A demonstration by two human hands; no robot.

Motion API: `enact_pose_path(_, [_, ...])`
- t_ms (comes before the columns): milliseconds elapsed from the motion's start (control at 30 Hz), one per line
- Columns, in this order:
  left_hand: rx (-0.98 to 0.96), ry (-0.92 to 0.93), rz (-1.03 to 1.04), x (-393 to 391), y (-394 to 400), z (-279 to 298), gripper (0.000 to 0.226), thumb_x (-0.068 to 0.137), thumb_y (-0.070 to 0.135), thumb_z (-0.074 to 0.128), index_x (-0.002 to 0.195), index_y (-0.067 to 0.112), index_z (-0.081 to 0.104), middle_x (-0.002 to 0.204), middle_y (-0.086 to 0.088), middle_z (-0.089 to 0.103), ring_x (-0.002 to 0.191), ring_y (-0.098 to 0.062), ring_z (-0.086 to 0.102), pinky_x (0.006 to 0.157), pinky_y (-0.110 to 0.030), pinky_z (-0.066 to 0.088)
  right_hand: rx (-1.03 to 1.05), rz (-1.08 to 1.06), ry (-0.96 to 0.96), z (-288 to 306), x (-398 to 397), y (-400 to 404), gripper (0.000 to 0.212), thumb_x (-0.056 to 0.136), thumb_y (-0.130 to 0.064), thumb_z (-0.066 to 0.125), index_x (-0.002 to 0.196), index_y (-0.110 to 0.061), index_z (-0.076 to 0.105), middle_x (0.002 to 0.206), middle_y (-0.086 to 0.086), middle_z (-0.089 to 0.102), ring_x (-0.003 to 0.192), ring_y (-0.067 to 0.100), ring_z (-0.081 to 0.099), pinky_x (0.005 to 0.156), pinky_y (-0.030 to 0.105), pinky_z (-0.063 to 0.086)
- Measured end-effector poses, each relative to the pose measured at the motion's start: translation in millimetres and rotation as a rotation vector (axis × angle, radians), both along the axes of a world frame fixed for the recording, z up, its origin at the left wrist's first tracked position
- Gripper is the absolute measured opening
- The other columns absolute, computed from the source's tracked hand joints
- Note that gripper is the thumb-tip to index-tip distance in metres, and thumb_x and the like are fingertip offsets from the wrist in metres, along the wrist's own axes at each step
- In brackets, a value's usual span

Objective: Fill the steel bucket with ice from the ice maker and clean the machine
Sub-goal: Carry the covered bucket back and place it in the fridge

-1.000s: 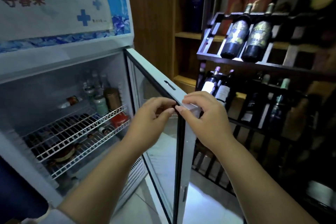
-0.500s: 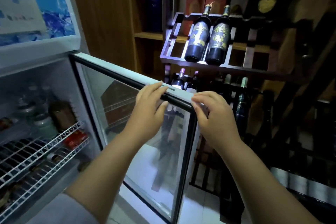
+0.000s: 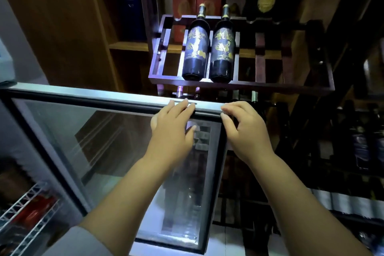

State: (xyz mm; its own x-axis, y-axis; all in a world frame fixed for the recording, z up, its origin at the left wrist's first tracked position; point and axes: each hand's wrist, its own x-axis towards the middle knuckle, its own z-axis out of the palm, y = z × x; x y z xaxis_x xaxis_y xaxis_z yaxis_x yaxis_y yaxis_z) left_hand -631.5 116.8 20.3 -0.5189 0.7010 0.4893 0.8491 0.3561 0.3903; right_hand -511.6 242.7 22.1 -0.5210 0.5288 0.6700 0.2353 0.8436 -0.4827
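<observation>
The glass door (image 3: 104, 141) of a display fridge stands swung open in front of me. My left hand (image 3: 172, 131) lies on the door's top rail (image 3: 93, 94) near its outer end, fingers straight over the rail and thumb against the glass side. My right hand (image 3: 247, 131) is at the door's outer top corner, with curled index finger and thumb pinching that corner. No steel bucket or ice maker shows in this view.
Right behind the door stands a dark wooden wine rack (image 3: 270, 85) holding two dark bottles (image 3: 196, 48), with more bottles on lower tiers. At lower left are the fridge's white wire shelves (image 3: 25, 210) and a red item (image 3: 35, 208). Wooden shelving (image 3: 128, 45) stands behind.
The door has swung further open toward the wine rack and my view has turned right. Both hands stayed at its top outer corner; the left fingers now lie straighter along the rail.
</observation>
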Motion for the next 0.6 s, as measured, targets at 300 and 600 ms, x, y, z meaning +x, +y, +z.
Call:
enact_pose_path(300, [0.017,0.029,-0.033,-14,21,-5,0.055,0.091,0.024,0.056,0.143,0.021,0.038,0.152,0.006,0.031,0.143,-0.024,0.017,0.111,-0.043,0.012,-0.022,0.008,0.015,-6,-17,22,0.025,0.089,-0.016,0.062,0.113,-0.008,0.066,0.116,0.001,0.061,0.110,0.005,0.050,0.091,-0.003,0.026])
enact_pose_path(600, [0.134,-0.091,-0.020,-5,27,-6,0.049,0.094,0.019,0.052,0.141,0.019,0.041,0.152,0.009,0.030,0.145,-0.017,0.011,0.114,-0.036,0.009,-0.033,0.111,-0.014,2,-12,32,0.028,0.088,-0.019,0.065,0.114,-0.011,0.065,0.109,-0.007,0.059,0.102,0.000,0.048,0.089,-0.003,0.029])
